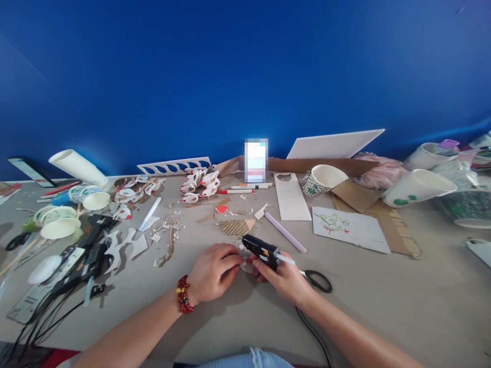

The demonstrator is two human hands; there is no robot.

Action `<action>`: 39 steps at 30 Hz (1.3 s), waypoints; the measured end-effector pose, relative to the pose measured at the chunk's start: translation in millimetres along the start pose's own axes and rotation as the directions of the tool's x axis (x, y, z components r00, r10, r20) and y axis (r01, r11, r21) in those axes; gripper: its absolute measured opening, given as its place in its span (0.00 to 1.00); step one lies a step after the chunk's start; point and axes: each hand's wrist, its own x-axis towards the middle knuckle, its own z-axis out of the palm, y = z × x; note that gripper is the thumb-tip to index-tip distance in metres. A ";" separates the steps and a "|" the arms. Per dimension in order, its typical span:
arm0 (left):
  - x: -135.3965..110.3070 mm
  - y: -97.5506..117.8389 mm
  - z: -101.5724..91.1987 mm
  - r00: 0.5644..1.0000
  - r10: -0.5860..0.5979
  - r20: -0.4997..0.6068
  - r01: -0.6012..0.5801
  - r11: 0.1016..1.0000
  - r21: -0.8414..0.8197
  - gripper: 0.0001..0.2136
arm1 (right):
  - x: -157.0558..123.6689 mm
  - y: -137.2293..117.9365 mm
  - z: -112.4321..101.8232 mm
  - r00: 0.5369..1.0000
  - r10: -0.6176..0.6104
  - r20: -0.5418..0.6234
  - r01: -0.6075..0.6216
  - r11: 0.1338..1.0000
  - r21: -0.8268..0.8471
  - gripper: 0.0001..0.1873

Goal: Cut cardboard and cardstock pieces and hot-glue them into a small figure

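In my right hand (282,278) is a black hot glue gun (263,251), a pale glue stick poking from its back. Its nose points left, above a small white cut-out piece (246,266). The fingertips of my left hand (215,270) pinch that piece's left edge; the fingers partly hide it. Just beyond the glue gun lies a scrap of corrugated cardboard (235,227). To the right of my right hand are the black handles of a pair of scissors (319,281), whose blades are mostly hidden.
White bird-shaped cut-outs (200,183) lie beyond my hands, near markers (238,191) and a blurred phone (256,161). More glue guns (88,263) and a power strip (46,286) with cables are at left. Paper cups (324,180), cardboard (399,237) and a drawing (349,228) lie right.
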 end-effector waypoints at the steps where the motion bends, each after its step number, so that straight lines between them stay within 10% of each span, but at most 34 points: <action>1: 0.4 0.5 0.7 1.000 -0.020 -0.012 0.020 1.000 -0.011 0.09 | -0.1 -2.3 0.2 1.000 0.013 -0.008 -0.013 1.000 0.016 0.15; 12: 10.3 10.1 15.9 0.997 -0.046 0.062 0.035 0.985 0.172 0.16 | 0.9 -24.1 -14.9 0.982 -0.020 -0.187 0.035 0.996 0.078 0.19; 18: 8.7 8.4 13.6 0.994 -0.044 -0.101 0.045 0.999 0.012 0.13 | 2.1 -26.4 -20.6 0.974 -0.020 -0.225 0.034 0.998 0.060 0.18; 29: 4.9 12.7 8.9 0.980 -0.086 -0.181 0.003 0.910 -0.415 0.19 | 4.3 -4.6 -8.0 0.997 0.029 -0.073 -0.022 0.995 0.100 0.17; 39: 4.3 8.8 10.4 0.987 -0.025 -0.162 -0.033 0.938 -0.345 0.22 | 3.9 -3.1 -5.7 0.991 0.130 0.011 -0.129 0.958 0.254 0.14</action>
